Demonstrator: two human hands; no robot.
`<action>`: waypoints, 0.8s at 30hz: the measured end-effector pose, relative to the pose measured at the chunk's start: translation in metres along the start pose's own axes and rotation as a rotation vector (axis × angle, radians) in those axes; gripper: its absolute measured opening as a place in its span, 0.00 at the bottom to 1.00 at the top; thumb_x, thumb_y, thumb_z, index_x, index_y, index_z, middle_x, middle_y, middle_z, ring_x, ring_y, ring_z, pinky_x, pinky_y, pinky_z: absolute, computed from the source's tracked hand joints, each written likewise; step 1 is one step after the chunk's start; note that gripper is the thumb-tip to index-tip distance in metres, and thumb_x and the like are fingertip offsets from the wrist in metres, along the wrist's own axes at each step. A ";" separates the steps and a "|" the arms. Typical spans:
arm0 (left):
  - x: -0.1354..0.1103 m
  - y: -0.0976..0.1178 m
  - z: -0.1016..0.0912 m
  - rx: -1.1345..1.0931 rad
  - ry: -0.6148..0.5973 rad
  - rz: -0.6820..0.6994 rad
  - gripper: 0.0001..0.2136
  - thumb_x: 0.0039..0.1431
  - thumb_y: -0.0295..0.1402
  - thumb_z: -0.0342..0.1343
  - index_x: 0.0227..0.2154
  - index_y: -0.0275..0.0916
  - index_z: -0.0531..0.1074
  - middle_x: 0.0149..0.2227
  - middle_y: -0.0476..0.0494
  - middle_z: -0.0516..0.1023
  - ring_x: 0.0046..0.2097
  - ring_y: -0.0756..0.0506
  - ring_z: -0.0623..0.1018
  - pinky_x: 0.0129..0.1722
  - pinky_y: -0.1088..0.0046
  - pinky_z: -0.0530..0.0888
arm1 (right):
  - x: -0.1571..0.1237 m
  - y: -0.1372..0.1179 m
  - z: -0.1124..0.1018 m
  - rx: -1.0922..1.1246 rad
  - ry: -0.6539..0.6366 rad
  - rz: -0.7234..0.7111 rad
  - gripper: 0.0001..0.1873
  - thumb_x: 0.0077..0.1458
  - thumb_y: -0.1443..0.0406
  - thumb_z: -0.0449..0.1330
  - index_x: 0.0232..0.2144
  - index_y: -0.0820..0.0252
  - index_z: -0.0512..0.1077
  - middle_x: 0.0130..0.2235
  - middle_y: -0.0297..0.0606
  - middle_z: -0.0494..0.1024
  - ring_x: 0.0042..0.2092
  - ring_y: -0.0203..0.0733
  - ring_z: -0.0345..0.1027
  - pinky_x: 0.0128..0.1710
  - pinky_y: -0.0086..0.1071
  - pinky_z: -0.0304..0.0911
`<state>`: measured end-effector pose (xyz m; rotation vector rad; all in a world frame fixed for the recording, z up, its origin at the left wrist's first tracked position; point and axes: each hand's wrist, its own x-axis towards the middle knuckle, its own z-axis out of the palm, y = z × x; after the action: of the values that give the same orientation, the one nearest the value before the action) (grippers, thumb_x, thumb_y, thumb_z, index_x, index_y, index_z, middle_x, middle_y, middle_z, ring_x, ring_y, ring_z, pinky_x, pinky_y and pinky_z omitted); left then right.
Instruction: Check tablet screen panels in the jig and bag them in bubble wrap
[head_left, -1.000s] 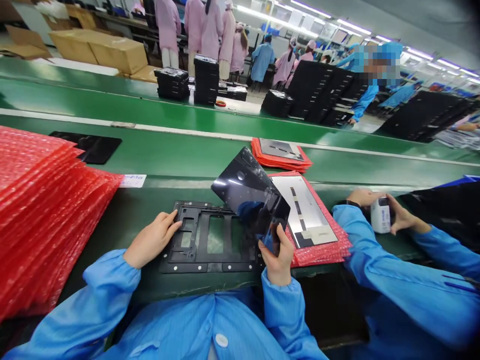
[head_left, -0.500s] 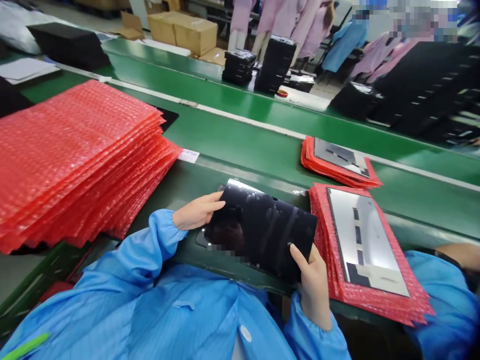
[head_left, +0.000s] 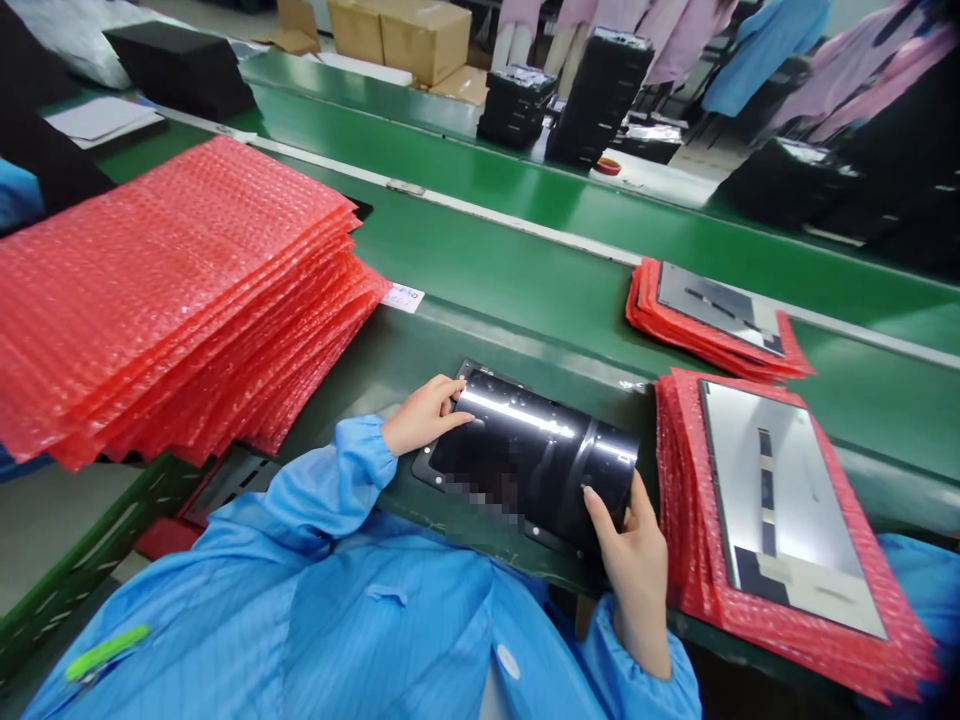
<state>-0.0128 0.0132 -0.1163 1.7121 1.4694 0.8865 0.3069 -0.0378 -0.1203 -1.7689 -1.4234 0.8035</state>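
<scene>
A glossy black display panel spans the space between my hands, low over a dark flat plate with pale dots along its rim. A bright streak crosses the panel's upper part, and its surface looks bowed. My left hand pinches the panel's left end between thumb and fingers. At the right end, my right hand grips it with the thumb on top and the fingers partly hidden behind. Whether the panel touches the plate, I cannot tell.
Red bubble-wrap bags form a tall stack on the left. To the right, silver-backed panels lie on red bags, with another such pile behind. Black stacks stand beyond the green work surface. A blue sleeve shows at the right edge.
The panel has tilted and lowered toward the dark plate, and a bright reflection now runs across it. Both hands keep their hold. The whole view has shifted slightly.
</scene>
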 end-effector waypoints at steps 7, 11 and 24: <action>0.001 0.000 0.000 0.034 -0.004 -0.025 0.19 0.56 0.36 0.59 0.49 0.36 0.69 0.39 0.46 0.67 0.30 0.51 0.69 0.34 0.71 0.71 | -0.002 -0.005 0.002 0.009 -0.008 0.009 0.44 0.52 0.51 0.64 0.66 0.55 0.54 0.57 0.43 0.73 0.56 0.51 0.69 0.58 0.45 0.61; 0.001 0.002 -0.002 0.081 -0.013 -0.023 0.19 0.56 0.36 0.59 0.49 0.36 0.70 0.38 0.46 0.68 0.30 0.51 0.70 0.37 0.70 0.72 | -0.002 -0.007 0.003 0.007 -0.005 0.010 0.44 0.51 0.50 0.64 0.65 0.54 0.54 0.56 0.42 0.74 0.55 0.51 0.70 0.58 0.45 0.62; -0.020 0.030 0.014 0.842 0.001 -0.040 0.21 0.66 0.40 0.46 0.59 0.37 0.63 0.49 0.38 0.70 0.44 0.42 0.76 0.31 0.69 0.74 | 0.003 -0.002 -0.004 -0.262 -0.041 -0.027 0.45 0.53 0.46 0.59 0.65 0.64 0.55 0.45 0.45 0.80 0.43 0.50 0.75 0.42 0.36 0.68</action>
<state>0.0122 -0.0113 -0.0992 2.2313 2.0351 0.2243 0.3095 -0.0347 -0.1167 -1.9318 -1.6369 0.6661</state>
